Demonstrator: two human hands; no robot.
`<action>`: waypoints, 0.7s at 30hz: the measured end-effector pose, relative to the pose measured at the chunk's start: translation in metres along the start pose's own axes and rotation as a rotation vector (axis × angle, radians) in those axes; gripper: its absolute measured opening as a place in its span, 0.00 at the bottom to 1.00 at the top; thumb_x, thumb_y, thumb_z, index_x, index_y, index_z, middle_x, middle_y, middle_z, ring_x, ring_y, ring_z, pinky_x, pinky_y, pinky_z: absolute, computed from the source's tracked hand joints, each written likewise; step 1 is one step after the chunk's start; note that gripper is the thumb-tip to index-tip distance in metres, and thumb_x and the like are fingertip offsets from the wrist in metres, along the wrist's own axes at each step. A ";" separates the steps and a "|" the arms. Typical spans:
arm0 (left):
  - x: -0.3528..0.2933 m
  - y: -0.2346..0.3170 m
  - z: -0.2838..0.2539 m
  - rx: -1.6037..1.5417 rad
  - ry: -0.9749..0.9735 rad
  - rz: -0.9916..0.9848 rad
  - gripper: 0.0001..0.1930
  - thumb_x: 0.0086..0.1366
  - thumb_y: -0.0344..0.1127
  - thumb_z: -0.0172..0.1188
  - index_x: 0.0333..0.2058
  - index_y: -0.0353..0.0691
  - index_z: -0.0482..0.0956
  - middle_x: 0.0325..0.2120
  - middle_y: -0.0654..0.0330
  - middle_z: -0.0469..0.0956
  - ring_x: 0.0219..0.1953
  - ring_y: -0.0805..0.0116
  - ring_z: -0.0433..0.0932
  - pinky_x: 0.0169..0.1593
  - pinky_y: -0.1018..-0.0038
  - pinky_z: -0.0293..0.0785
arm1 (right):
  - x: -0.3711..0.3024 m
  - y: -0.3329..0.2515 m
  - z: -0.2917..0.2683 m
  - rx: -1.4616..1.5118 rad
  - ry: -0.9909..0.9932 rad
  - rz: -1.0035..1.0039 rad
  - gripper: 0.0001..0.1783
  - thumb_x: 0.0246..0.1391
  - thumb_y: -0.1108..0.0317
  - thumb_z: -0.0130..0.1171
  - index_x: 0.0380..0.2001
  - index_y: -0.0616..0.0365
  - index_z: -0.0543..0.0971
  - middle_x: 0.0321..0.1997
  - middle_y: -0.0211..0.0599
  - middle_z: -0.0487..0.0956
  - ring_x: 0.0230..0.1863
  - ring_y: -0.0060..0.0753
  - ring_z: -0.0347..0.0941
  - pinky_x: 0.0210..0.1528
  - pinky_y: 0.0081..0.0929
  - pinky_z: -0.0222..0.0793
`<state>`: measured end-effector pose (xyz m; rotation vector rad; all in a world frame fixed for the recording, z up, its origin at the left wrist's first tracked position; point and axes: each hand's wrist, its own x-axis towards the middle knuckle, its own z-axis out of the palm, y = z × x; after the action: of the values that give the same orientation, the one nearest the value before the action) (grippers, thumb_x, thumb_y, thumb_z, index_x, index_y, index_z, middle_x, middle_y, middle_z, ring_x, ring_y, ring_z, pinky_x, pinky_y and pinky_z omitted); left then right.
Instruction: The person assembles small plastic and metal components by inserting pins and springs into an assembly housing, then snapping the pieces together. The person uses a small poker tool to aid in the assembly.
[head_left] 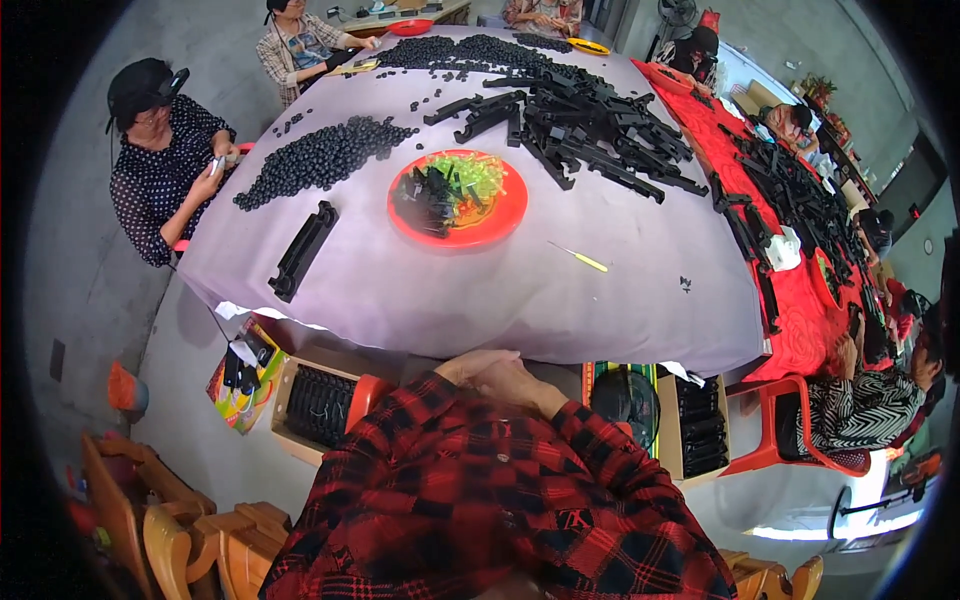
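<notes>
Two hands: clasped together at the near table edge, just below the cloth's hem, holding nothing visible
Left hand (470, 366): lies against the right one, fingers folded over it; red-and-black plaid sleeve runs down from the wrist
Right hand (515, 384): pressed to the left one, mostly covered; cannot tell where its fingers end
Table (620, 300): covered in pale lilac cloth, round-looking from the lens bend; the hands sit at its front rim
Red plate (500, 215): mid-table, well apart from the hands; holds small black parts on its left half, green-yellow plastic bits on its right
Yellow-handled tool (578, 257): lies alone on the cloth, right of the plate, between plate and hands
Long black part (303, 250): lies on the cloth left of the plate, near the left edge
Black beads (320, 155): heap behind the long part, more at the far side
Black bars (590, 125): big jumbled pile, far right of the plate
Seated person (165, 160): dotted dark top, at the left edge, hands together on something small
Cardboard boxes (318, 405): under the table, black parts inside
Red tablecloth (800, 320): neighbouring table at right, more black parts on it
</notes>
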<state>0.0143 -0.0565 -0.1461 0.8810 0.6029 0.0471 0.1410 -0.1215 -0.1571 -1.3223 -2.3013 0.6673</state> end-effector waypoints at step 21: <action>0.006 -0.011 -0.010 -0.070 -0.015 -0.055 0.18 0.68 0.47 0.57 0.42 0.36 0.79 0.41 0.61 0.79 0.43 0.70 0.77 0.49 0.73 0.73 | 0.003 -0.012 -0.009 0.085 -0.173 0.066 0.13 0.47 0.73 0.59 0.38 0.61 0.81 0.36 0.55 0.81 0.41 0.56 0.79 0.43 0.44 0.73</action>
<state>0.0118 -0.0546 -0.1620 0.7963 0.6076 0.0122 0.1360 -0.1222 -0.1424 -1.3544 -2.3423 0.9242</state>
